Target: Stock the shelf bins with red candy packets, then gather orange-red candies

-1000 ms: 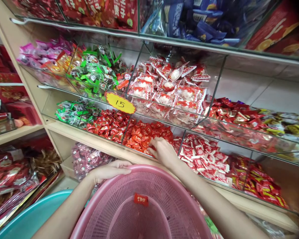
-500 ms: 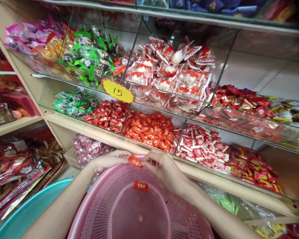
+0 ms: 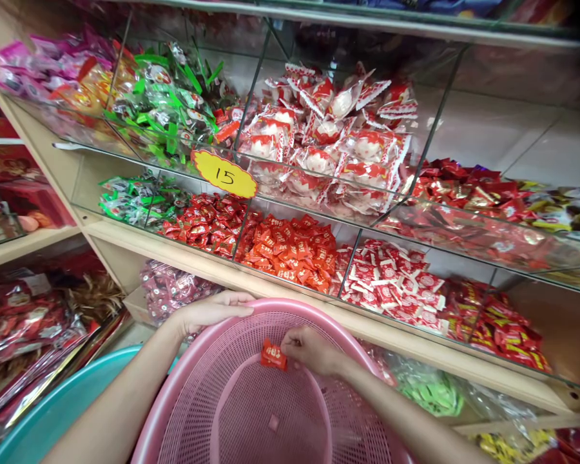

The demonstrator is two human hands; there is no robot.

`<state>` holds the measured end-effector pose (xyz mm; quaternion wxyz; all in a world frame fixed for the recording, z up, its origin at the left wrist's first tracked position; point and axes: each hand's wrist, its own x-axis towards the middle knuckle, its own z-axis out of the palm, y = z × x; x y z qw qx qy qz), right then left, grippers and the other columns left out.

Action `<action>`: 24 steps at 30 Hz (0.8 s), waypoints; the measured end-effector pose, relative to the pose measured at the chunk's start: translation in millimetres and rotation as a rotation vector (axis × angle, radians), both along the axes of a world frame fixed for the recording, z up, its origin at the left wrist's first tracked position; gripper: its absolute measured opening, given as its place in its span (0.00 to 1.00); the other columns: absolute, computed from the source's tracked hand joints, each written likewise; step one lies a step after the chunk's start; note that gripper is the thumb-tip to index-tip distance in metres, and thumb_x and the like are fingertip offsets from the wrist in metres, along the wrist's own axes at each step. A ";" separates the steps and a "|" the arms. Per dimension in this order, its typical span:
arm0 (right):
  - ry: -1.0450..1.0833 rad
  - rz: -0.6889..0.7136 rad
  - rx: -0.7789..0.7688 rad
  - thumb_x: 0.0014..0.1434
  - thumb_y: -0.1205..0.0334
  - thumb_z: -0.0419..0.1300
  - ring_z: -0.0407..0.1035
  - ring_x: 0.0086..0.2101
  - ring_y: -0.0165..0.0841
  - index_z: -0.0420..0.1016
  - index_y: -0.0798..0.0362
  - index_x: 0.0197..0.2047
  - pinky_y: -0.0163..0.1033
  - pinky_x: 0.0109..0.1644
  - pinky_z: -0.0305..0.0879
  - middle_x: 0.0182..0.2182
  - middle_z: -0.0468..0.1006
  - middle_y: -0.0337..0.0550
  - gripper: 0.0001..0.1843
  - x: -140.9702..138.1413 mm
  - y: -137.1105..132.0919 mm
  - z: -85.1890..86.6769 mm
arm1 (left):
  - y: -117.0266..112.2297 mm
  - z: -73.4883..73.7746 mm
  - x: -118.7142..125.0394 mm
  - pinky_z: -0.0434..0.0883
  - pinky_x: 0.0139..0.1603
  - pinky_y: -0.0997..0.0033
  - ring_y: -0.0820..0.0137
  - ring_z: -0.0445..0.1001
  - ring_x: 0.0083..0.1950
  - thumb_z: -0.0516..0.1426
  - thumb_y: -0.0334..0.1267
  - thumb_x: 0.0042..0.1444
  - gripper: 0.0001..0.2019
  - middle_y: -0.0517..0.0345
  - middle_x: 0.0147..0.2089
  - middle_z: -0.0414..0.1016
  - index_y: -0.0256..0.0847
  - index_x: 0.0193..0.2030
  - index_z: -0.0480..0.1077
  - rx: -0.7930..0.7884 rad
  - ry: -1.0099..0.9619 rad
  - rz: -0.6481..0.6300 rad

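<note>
My left hand (image 3: 212,311) grips the far rim of a pink mesh basket (image 3: 251,412) held in front of me. Inside the basket, my right hand (image 3: 309,351) pinches a small orange-red wrapped candy (image 3: 273,355) just over the basket's inner wall. Straight ahead, a glass-fronted compartment holds a heap of the same orange-red candies (image 3: 294,248), level with the basket's far rim.
Glass bins on wooden shelves hold green (image 3: 130,200), dark red (image 3: 207,222), red-and-white (image 3: 396,287) and larger white-and-red (image 3: 328,138) sweets. A yellow tag marked 15 (image 3: 225,174) hangs on the glass. A teal basin (image 3: 62,412) sits at lower left.
My right hand drew back from the orange-red candy bin with one candy and lowered it into the pink basket. My left hand stayed on the rim.
</note>
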<state>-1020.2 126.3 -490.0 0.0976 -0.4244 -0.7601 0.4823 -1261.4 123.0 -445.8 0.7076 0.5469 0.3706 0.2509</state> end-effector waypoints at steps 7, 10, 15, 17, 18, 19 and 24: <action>-0.319 -0.072 0.356 0.54 0.66 0.50 0.68 0.28 0.29 0.68 0.54 0.27 0.31 0.29 0.56 0.25 0.74 0.40 0.08 -6.4 -5.5 -1.9 | -0.7 -1.1 -1.0 0.67 0.44 0.69 0.67 0.71 0.44 0.57 0.43 0.51 0.20 0.53 0.47 0.72 0.42 0.51 0.66 -0.004 0.029 0.010; -0.497 -0.074 0.599 0.57 0.64 0.49 0.68 0.32 0.33 0.69 0.54 0.32 0.34 0.31 0.54 0.29 0.75 0.44 0.08 -10.4 -15.4 16.6 | -0.7 -1.5 -1.5 0.67 0.44 0.69 0.66 0.71 0.45 0.57 0.44 0.50 0.21 0.54 0.47 0.72 0.42 0.51 0.66 0.002 0.031 0.010; -0.400 -0.068 0.740 0.61 0.62 0.45 0.68 0.28 0.29 0.69 0.52 0.31 0.32 0.30 0.52 0.26 0.74 0.41 0.14 -16.3 -14.0 83.4 | -1.2 0.8 -0.5 0.65 0.47 0.67 0.65 0.69 0.48 0.57 0.44 0.50 0.21 0.53 0.49 0.71 0.43 0.51 0.65 -0.002 0.001 -0.004; -0.339 -0.151 0.795 0.61 0.61 0.44 0.67 0.27 0.28 0.69 0.52 0.31 0.32 0.30 0.52 0.26 0.74 0.40 0.14 -15.5 -1.8 110.0 | -1.5 1.5 -0.2 0.65 0.48 0.67 0.65 0.69 0.48 0.57 0.44 0.50 0.22 0.54 0.49 0.71 0.42 0.51 0.65 0.007 0.000 0.003; -0.333 -0.202 0.829 0.61 0.61 0.44 0.68 0.27 0.28 0.69 0.52 0.32 0.32 0.30 0.53 0.27 0.75 0.40 0.14 -14.4 6.1 120.4 | -1.6 1.5 -0.1 0.65 0.48 0.67 0.65 0.69 0.47 0.57 0.45 0.50 0.22 0.54 0.49 0.71 0.42 0.51 0.66 0.013 0.004 0.007; -0.342 -0.251 0.859 0.61 0.60 0.45 0.68 0.28 0.29 0.69 0.52 0.34 0.32 0.31 0.53 0.28 0.75 0.41 0.13 -13.3 14.3 128.5 | -1.8 1.4 -0.2 0.65 0.47 0.67 0.66 0.69 0.47 0.57 0.45 0.50 0.21 0.54 0.48 0.71 0.42 0.51 0.66 0.018 0.009 0.008; -0.578 -0.431 0.810 0.59 0.56 0.49 0.70 0.36 0.39 0.70 0.56 0.38 0.37 0.33 0.57 0.35 0.74 0.54 0.14 -13.1 44.1 138.7 | -3.1 0.7 -0.7 0.67 0.45 0.68 0.66 0.70 0.45 0.57 0.44 0.50 0.20 0.53 0.46 0.72 0.40 0.50 0.66 0.031 0.028 0.010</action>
